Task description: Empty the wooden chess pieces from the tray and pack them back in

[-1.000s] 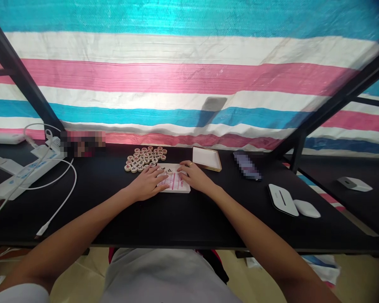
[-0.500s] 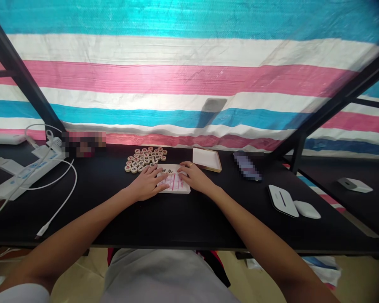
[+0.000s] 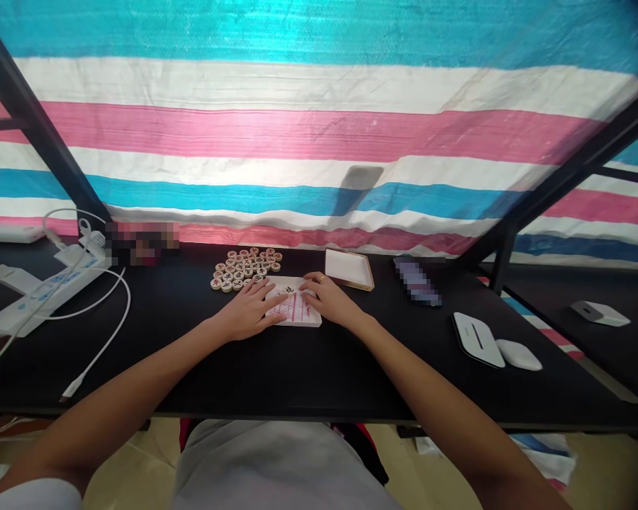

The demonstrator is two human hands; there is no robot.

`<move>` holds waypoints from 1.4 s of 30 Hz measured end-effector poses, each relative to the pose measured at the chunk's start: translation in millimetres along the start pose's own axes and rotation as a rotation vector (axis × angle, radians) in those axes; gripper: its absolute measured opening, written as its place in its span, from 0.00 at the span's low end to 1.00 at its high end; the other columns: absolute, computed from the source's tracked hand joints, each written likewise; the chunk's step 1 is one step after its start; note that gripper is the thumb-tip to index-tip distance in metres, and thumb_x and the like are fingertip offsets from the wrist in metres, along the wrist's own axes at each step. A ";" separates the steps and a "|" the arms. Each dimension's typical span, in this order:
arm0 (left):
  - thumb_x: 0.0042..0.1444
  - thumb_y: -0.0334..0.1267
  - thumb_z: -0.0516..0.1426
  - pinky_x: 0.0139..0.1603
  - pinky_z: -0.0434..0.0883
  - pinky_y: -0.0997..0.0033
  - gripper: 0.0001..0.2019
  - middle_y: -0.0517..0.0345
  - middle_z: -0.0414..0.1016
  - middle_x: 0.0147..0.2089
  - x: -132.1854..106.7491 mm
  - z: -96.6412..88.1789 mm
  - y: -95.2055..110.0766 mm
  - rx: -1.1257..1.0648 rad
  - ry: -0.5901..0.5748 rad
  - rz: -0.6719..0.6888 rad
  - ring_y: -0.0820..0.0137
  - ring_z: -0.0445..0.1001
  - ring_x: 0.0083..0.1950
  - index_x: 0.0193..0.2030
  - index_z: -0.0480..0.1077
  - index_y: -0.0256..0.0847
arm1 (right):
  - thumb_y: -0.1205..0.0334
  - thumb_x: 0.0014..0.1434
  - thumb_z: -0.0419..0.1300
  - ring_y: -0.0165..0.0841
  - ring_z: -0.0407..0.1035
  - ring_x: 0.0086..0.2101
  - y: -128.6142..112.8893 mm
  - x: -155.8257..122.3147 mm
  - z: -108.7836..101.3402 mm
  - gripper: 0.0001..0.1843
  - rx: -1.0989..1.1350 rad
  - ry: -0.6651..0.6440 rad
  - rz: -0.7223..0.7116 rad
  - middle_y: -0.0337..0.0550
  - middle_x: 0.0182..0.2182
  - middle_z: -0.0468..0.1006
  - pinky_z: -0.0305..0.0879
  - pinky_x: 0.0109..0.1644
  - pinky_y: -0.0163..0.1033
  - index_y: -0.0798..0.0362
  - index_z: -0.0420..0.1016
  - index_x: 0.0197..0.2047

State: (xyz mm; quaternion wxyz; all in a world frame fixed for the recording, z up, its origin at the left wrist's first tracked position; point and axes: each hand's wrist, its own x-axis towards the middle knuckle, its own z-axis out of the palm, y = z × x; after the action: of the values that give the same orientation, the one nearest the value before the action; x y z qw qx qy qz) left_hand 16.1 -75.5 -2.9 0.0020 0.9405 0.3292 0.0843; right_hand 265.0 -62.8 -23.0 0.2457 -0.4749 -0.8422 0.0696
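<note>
A small white board with red lines (image 3: 296, 309) lies on the black table (image 3: 298, 368) in front of me. My left hand (image 3: 249, 312) rests flat on its left side, fingers stretched out. My right hand (image 3: 330, 300) lies on its right side, fingers curved towards the board's far edge. One round piece with a dark mark (image 3: 288, 290) sits on the board between my hands. Several round wooden pieces (image 3: 244, 268) are heaped just beyond my left hand. A shallow wooden-rimmed tray (image 3: 349, 268) stands beyond my right hand.
A white power strip with cables (image 3: 42, 290) lies at the left. Two white flat devices (image 3: 492, 343) sit at the right, and another (image 3: 600, 312) on the neighbouring table. A striped tarpaulin (image 3: 319, 127) hangs behind, with black frame posts at both sides.
Two marked pieces showed on the board before; now only one shows. My left hand has crept slightly to the right over the board. The right hand has hardly moved.
</note>
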 end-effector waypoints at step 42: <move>0.66 0.53 0.40 0.53 0.65 0.61 0.26 0.49 0.73 0.47 -6.5 -36.6 -29.9 0.144 0.018 -0.040 0.61 0.69 0.50 0.59 0.68 0.44 | 0.64 0.61 0.54 0.41 0.68 0.48 0.2 0.0 -1.3 0.11 0.006 -0.032 0.030 0.53 0.51 0.67 0.64 0.57 0.49 0.54 0.76 0.44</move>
State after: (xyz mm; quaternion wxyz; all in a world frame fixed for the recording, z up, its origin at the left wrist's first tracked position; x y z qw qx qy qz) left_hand -13.2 -58.0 30.4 -0.0670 0.9306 0.3534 0.0685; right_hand 265.7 -62.9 -21.9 0.2325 -0.4853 -0.8387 0.0835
